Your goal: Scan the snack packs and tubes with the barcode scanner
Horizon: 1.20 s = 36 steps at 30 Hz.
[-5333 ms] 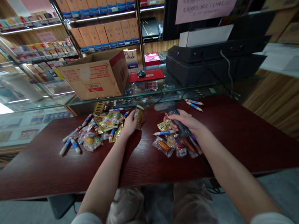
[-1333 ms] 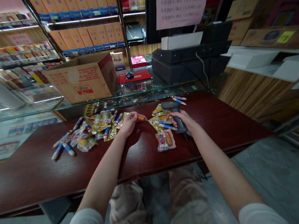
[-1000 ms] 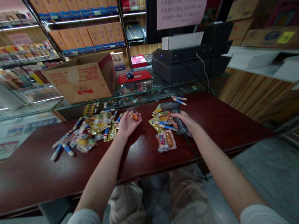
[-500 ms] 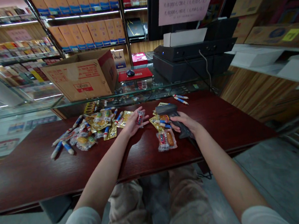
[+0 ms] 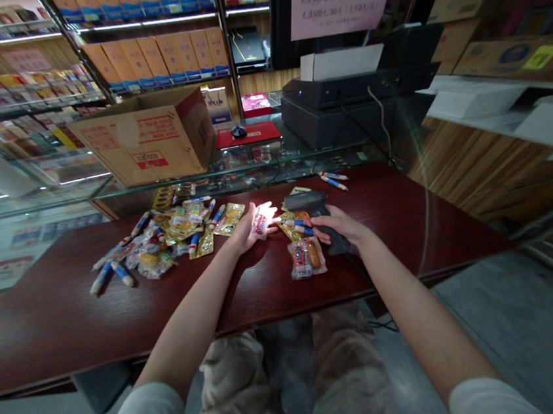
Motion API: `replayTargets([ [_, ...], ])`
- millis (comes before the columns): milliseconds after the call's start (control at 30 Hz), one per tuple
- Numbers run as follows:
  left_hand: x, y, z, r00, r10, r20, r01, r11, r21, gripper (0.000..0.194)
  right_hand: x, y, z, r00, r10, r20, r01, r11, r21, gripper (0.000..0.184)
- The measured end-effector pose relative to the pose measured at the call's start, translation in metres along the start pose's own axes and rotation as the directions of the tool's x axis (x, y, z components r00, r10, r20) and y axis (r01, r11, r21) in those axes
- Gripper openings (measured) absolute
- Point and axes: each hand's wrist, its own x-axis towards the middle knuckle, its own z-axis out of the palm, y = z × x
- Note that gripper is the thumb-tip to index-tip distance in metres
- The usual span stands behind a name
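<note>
My left hand (image 5: pixel 246 230) lies palm up on the dark red table (image 5: pixel 215 286), and a small clear sausage packet (image 5: pixel 260 225) rests in its palm and fingers. A bright patch of light falls on that packet. My right hand (image 5: pixel 340 225) grips the handle of a dark barcode scanner (image 5: pixel 312 211), whose head faces the packet. A pile of snack packets and blue-and-white tubes (image 5: pixel 166 238) lies left of my left hand. Between my hands lie a few more packets (image 5: pixel 306 256).
A cardboard box (image 5: pixel 145 138) stands on the glass counter (image 5: pixel 233 172) behind the table. To its right sit a red pad with a mouse (image 5: pixel 247 133) and a black register with a printer (image 5: pixel 349 104). Shelves of goods (image 5: pixel 22 95) fill the back left.
My left hand has turned palm up with the small packet and moved toward the scanner. A bright light now falls on the packet. My right hand kept hold of the scanner.
</note>
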Motion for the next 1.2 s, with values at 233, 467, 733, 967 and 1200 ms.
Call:
replayTargets([
  [233, -0.001, 0.012, -0.013, 0.874, 0.472, -0.119, -0.182, 0.544, 0.819, 0.039, -0.004, -0.008, 0.0, 0.997, -0.014, -0.077, 0.016, 0.999, 0.028, 0.027],
  [467, -0.018, 0.032, -0.043, 0.787, 0.604, -0.122, 0.249, -0.13, 0.96, 0.04, 0.0, -0.01, -0.007, 0.977, 0.032, -0.213, -0.026, 0.999, 0.033, 0.028],
  [733, -0.034, 0.023, 0.009, 0.836, 0.381, 0.394, -0.398, -0.074, 0.915, 0.046, 0.005, -0.002, -0.013, 0.968, 0.017, -0.249, -0.008, 0.999, 0.037, 0.027],
  [967, -0.033, -0.025, 0.054, 0.637, 0.012, 0.771, -0.763, -0.134, 0.632, 0.052, 0.009, 0.003, -0.021, 0.942, 0.006, -0.336, 0.008, 0.999, 0.04, 0.029],
  [1200, -0.005, -0.029, 0.041, 0.885, 0.216, 0.413, -0.368, -0.221, 0.903, 0.051, 0.012, 0.004, -0.021, 0.934, -0.024, -0.357, 0.043, 0.998, 0.044, 0.03],
])
